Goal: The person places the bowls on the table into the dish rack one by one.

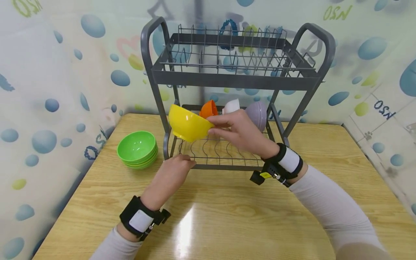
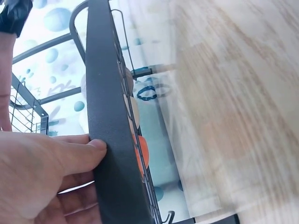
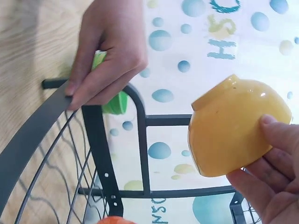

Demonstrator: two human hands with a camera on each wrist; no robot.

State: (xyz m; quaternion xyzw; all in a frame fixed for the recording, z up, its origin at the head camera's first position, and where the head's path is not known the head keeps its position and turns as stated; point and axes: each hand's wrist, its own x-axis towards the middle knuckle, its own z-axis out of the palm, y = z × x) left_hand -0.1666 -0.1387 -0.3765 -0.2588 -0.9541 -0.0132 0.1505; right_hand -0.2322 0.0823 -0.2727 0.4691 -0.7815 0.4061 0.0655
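My right hand [image 1: 238,130] pinches the rim of a yellow bowl [image 1: 187,124], thumb on one side and fingers on the other. The bowl is tilted over the left part of the lower shelf of a dark grey dish rack [image 1: 227,167]. With its thumb on top and fingers beneath, my left hand [image 2: 56,172] grips the rack's front lower bar [image 2: 112,140] near its left corner. Behind the yellow bowl, an orange bowl [image 1: 208,109], a white bowl [image 1: 231,105] and a light purple bowl [image 1: 258,115] lean in a row on the lower shelf.
A stack of green bowls [image 1: 137,148] stands on the wooden table [image 1: 234,216], left of the rack. The rack's upper wire shelf [image 1: 234,66] overhangs the lower one. A patterned sheet [image 1: 58,90] hangs behind and to the left.
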